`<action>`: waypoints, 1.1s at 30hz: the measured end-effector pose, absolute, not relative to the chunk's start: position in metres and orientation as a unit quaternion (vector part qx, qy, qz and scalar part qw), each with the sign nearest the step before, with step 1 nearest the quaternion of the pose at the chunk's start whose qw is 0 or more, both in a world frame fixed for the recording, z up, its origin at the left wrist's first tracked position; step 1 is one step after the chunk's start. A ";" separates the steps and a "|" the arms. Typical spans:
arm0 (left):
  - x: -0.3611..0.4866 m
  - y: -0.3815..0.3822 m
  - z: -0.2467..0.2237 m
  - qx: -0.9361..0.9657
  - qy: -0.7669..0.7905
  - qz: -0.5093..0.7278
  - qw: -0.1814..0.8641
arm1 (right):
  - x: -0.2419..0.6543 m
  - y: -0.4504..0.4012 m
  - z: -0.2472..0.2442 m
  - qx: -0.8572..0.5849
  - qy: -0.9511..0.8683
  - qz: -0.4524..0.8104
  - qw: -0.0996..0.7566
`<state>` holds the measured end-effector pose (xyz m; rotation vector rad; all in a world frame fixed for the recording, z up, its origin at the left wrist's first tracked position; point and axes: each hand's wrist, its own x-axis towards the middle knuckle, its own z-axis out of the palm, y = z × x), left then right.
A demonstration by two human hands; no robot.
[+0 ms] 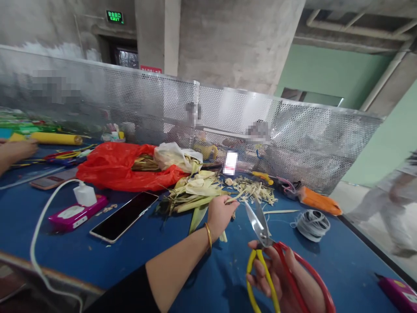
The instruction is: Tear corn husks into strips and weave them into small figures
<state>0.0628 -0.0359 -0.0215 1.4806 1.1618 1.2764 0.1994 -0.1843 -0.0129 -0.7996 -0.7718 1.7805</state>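
Note:
My left hand [221,213], with a gold bangle at the wrist, pinches a pale strip of dried husk [232,201] beside the scissor tips. In my right hand [286,278] are scissors [260,224] with parted blades and red handles, together with a yellow-handled tool [263,278] whose head is hidden by the hand. A heap of pale green husks [198,187] lies behind and left of my left hand. Small cut pieces [256,189] are piled beyond the blades.
A red plastic bag [114,167], a black phone [125,216] and a purple power strip [78,213] with white cable lie left. Right are a string ball [312,225] and an orange packet [319,201]. Another person's hand [18,150] is far left; a perforated metal screen [234,113] stands behind.

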 end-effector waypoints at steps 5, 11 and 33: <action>0.064 -0.037 -0.022 0.592 0.467 0.512 0.411 | 0.186 -0.180 -0.014 -0.308 -0.256 0.784 0.475; 0.065 -0.040 -0.020 0.605 0.476 0.506 0.389 | 0.178 -0.177 -0.012 -0.305 -0.259 0.764 0.507; 0.060 -0.035 -0.019 0.563 0.477 0.506 0.447 | 0.199 -0.157 -0.005 -0.536 -0.375 0.595 0.466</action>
